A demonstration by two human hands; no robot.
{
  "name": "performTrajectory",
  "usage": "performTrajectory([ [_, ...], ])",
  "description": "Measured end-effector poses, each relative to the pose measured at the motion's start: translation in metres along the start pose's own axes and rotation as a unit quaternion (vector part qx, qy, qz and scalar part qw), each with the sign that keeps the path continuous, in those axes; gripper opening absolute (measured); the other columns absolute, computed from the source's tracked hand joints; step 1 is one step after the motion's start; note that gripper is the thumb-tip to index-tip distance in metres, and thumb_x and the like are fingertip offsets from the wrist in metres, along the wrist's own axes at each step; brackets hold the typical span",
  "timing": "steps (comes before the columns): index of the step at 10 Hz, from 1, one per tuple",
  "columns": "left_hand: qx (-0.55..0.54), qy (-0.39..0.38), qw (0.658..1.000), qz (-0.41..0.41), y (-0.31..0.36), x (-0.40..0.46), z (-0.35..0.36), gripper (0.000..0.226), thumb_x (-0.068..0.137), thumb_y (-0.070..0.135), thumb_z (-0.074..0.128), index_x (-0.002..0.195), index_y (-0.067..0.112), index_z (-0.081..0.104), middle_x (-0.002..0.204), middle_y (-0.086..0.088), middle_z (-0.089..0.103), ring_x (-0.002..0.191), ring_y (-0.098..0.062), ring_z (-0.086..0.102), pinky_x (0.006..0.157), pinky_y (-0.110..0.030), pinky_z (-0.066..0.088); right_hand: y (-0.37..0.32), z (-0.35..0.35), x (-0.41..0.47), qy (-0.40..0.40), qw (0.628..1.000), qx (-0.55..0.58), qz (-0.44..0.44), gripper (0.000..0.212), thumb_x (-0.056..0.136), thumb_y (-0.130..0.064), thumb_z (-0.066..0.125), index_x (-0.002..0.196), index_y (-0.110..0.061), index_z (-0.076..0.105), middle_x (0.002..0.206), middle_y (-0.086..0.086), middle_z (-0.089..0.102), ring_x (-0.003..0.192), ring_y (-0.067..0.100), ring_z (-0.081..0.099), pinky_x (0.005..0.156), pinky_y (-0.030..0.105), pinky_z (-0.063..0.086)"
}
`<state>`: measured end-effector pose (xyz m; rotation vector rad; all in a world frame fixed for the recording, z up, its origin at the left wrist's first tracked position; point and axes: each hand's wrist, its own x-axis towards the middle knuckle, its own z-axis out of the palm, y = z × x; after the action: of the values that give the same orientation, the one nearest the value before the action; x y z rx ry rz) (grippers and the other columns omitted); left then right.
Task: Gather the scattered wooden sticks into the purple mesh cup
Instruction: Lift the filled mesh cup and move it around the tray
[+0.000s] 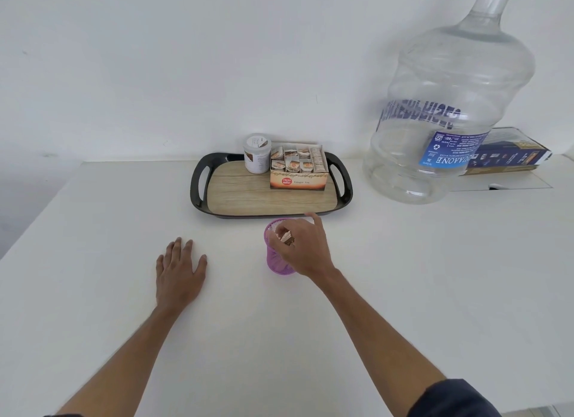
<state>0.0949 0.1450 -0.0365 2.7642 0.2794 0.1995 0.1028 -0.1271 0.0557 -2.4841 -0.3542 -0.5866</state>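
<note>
Head view, looking down on a white bench (pixel 403 292).

Purple mesh cup (pixel 275 261) stands upright on the bench, just in front of the near rim of a black-handled tray (pixel 198 180) with a wood-grain floor. Cup and tray rim sit close; contact cannot be told.

Right hand (pixel 302 246) is over the mouth of the cup, fingers curled and pinched on a small bundle of wooden sticks (pixel 286 239), whose brownish ends show between the fingertips right at the cup's opening. Index finger sticks out toward the tray. How far the sticks reach into the cup is hidden by the hand. A dark sleeve shows at the right forearm's lower end.

Left hand (pixel 180 269) lies flat on the bench, palm down, fingers straight and slightly spread, holding nothing, well to the left of the cup.

On the tray's far side: a white lidded jar (pixel 257 152) and, touching or just beside it, an open ginger tea box (pixel 298 168) filled with sachets.

Far right: a large clear water jug (pixel 450 90) with a blue label, and behind it a dark blue carton (pixel 509 156) lying flat.
</note>
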Motion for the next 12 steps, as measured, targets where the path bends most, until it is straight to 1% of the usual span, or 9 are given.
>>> performTrajectory([
  [1,0.0,0.0,1.0,0.0,0.0,0.001,0.0,0.057,0.099,0.04,0.042,0.148,0.012,0.034,0.16,-0.01,0.024,0.149,-0.023,0.014,0.12,-0.042,0.008,0.005,-0.005,-0.003,0.048,0.998,0.027,0.043,0.05,0.078,-0.063,0.055,0.1,-0.019,0.069,0.099,-0.009,0.072,0.095,0.01,0.063,0.107,0.036,0.033],
  [2,0.002,-0.001,1.0,0.0,0.0,0.001,0.0,0.057,0.099,0.04,0.041,0.149,0.012,0.034,0.159,-0.01,0.024,0.149,-0.023,0.014,0.12,-0.042,0.008,0.009,-0.006,-0.014,0.035,0.991,0.056,0.12,0.091,0.063,-0.083,0.061,0.129,-0.021,0.054,0.127,-0.009,0.061,0.118,0.01,0.054,0.107,0.036,0.035],
  [3,0.002,-0.001,1.0,0.0,0.0,0.001,0.001,0.057,0.099,0.04,0.042,0.148,0.011,0.034,0.159,-0.011,0.025,0.149,-0.024,0.014,0.12,-0.043,0.009,0.006,-0.003,-0.028,-0.019,0.984,0.043,0.172,0.122,0.049,-0.094,0.059,0.144,-0.02,0.036,0.141,-0.006,0.05,0.127,0.013,0.047,0.108,0.038,0.037],
  [4,0.003,0.0,1.0,0.002,-0.001,0.001,0.001,0.057,0.099,0.04,0.042,0.148,0.011,0.035,0.159,-0.011,0.025,0.149,-0.024,0.015,0.12,-0.043,0.009,0.001,0.005,-0.033,-0.056,0.974,0.048,0.213,0.127,0.046,-0.089,0.068,0.146,-0.02,0.032,0.139,-0.004,0.05,0.126,0.017,0.049,0.105,0.039,0.042],
  [6,-0.005,0.001,1.0,0.002,-0.001,0.0,0.0,0.057,0.099,0.039,0.043,0.148,0.011,0.035,0.159,-0.011,0.026,0.149,-0.024,0.015,0.12,-0.044,0.01,-0.004,0.013,-0.03,0.012,0.953,0.157,0.26,0.094,0.048,-0.061,0.086,0.127,-0.032,0.045,0.112,-0.014,0.065,0.104,0.012,0.062,0.084,0.032,0.055],
  [8,0.0,-0.001,1.0,-0.001,-0.001,0.001,0.001,0.057,0.099,0.04,0.042,0.148,0.012,0.035,0.159,-0.01,0.026,0.149,-0.024,0.015,0.12,-0.043,0.01,-0.005,-0.018,-0.001,0.115,0.933,0.278,0.197,0.095,0.048,-0.042,0.096,0.127,-0.026,0.045,0.114,-0.014,0.065,0.105,0.003,0.063,0.085,0.029,0.056],
  [9,-0.003,0.001,1.0,-0.001,-0.001,0.0,0.0,0.057,0.099,0.04,0.043,0.148,0.012,0.035,0.159,-0.01,0.026,0.149,-0.024,0.015,0.12,-0.043,0.01,-0.002,-0.025,0.004,0.108,0.936,0.272,0.197,0.091,0.047,-0.037,0.097,0.121,-0.029,0.044,0.109,-0.02,0.064,0.102,-0.001,0.062,0.086,0.035,0.056],
  [11,0.0,-0.003,1.0,-0.002,0.0,0.0,0.0,0.057,0.099,0.04,0.042,0.149,0.012,0.035,0.159,-0.01,0.025,0.149,-0.024,0.014,0.12,-0.043,0.009,0.006,-0.033,0.014,0.155,0.924,0.283,0.205,0.092,0.051,-0.029,0.097,0.127,-0.021,0.046,0.104,-0.023,0.064,0.098,0.002,0.064,0.082,0.018,0.053],
  [12,0.001,-0.008,1.0,-0.003,0.0,0.0,-0.001,0.058,0.099,0.041,0.041,0.149,0.012,0.033,0.16,-0.01,0.024,0.149,-0.023,0.013,0.12,-0.043,0.009,0.009,-0.023,0.004,0.101,0.935,0.266,0.213,0.09,0.048,-0.038,0.093,0.124,-0.025,0.047,0.104,-0.019,0.066,0.096,0.004,0.064,0.082,0.032,0.056],
])
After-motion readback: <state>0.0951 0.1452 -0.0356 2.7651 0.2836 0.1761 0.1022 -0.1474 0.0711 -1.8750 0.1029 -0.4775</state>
